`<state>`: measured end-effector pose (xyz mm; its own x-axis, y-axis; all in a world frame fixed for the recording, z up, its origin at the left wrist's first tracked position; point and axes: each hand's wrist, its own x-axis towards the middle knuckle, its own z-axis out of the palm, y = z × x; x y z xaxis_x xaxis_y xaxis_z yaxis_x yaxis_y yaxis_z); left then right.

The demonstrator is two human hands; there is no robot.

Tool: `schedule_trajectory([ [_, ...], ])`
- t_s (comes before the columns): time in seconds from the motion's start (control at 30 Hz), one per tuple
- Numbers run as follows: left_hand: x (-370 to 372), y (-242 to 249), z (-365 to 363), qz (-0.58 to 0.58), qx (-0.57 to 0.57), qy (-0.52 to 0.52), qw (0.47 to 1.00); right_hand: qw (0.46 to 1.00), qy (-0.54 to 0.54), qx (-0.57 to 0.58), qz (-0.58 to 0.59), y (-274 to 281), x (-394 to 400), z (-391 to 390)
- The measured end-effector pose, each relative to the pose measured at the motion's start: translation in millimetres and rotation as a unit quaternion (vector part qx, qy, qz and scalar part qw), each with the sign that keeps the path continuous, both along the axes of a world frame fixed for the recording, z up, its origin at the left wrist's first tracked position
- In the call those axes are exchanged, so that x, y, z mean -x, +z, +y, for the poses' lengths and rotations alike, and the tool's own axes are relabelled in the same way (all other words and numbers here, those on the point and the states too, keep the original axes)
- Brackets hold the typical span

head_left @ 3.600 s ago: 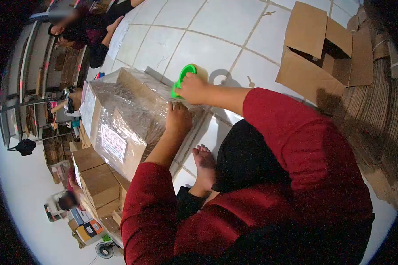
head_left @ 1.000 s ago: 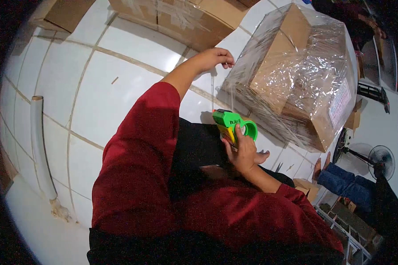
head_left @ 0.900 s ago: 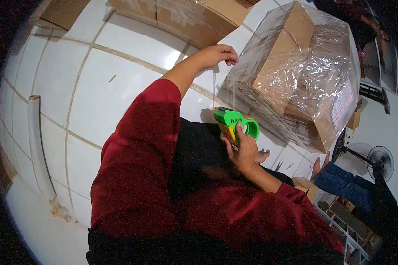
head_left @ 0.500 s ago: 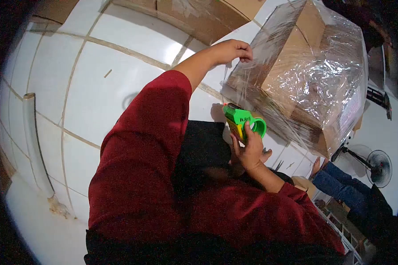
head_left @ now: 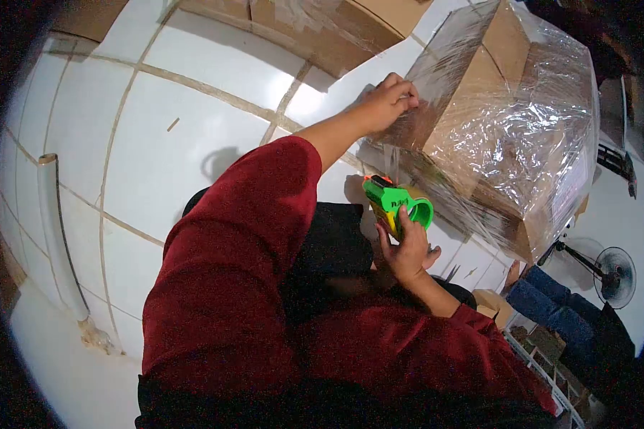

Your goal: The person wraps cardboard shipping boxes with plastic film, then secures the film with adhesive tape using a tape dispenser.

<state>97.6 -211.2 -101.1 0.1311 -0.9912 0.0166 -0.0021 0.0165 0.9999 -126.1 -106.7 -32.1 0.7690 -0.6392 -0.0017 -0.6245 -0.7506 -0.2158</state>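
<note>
A large cardboard box (head_left: 472, 93) wrapped in clear, shiny stretch film stands on the floor in front of me. At its near left side is my left hand (head_left: 392, 106), its fingers curled closed against the film. What lies between those fingertips, if anything, is too small to make out. My right hand (head_left: 410, 254) is wrapped round a green tape dispenser (head_left: 401, 200) with a yellow part below and an orange tip. The dispenser is held beside the box's lower left edge, above my dark-clothed lap.
Another film-wrapped carton (head_left: 300, 32) stands at the top. A long pale tube (head_left: 54, 229) lies on the tiled floor (head_left: 172, 164) at left. To the right are a fan (head_left: 612, 277) and another person's jeans-clad legs (head_left: 551, 300). Scissors (head_left: 452, 273) lie near my right forearm.
My left hand has moved right and slightly down, onto the wrapped box's side. My right hand and the tape dispenser have shifted only slightly downward.
</note>
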Motion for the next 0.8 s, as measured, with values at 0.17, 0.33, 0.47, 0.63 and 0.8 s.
schedule_trajectory([
  [0.17,25,-23,-12,-0.109,-0.060,0.127,0.984,1.000,-0.007,-0.003,-0.015,-2,0,1],
  [0.33,18,-35,-28,-0.238,-0.058,0.157,0.957,0.999,-0.032,-0.017,-0.013,2,-5,1],
  [0.47,-6,18,1,-0.064,-0.007,0.233,0.970,0.999,-0.041,-0.016,-0.019,8,0,-2],
  [0.63,40,24,24,0.006,0.060,0.036,0.998,0.998,-0.053,-0.021,-0.031,8,11,-13],
  [0.8,29,56,33,0.207,-0.124,0.070,0.968,0.997,-0.071,-0.013,0.004,10,63,-19],
])
